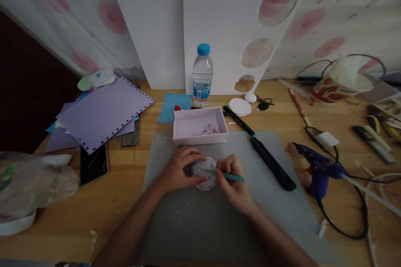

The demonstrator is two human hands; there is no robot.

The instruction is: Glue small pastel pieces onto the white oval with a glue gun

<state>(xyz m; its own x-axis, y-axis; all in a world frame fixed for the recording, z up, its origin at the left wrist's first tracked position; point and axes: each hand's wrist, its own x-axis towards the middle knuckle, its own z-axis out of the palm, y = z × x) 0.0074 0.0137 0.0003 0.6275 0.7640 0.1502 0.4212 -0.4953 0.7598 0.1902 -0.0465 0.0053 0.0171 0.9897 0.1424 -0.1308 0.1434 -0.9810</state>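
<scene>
My left hand (179,167) pins a small round white disc (205,174) flat on the grey cutting mat (194,221), fingers on its left edge. My right hand (232,181) grips a thin teal tool (223,175) like a pen, its tip resting across the disc's face. Just beyond the hands stands a shallow white tray (199,125) with a few small pink bits inside.
A water bottle (202,76), purple perforated sheets (102,112), a phone (94,164), a black marker (239,121), a black knife (272,162) and a blue glue gun (316,171) with cables lie around the mat on the wooden desk (103,204). White foam boards (225,25) lean at the back.
</scene>
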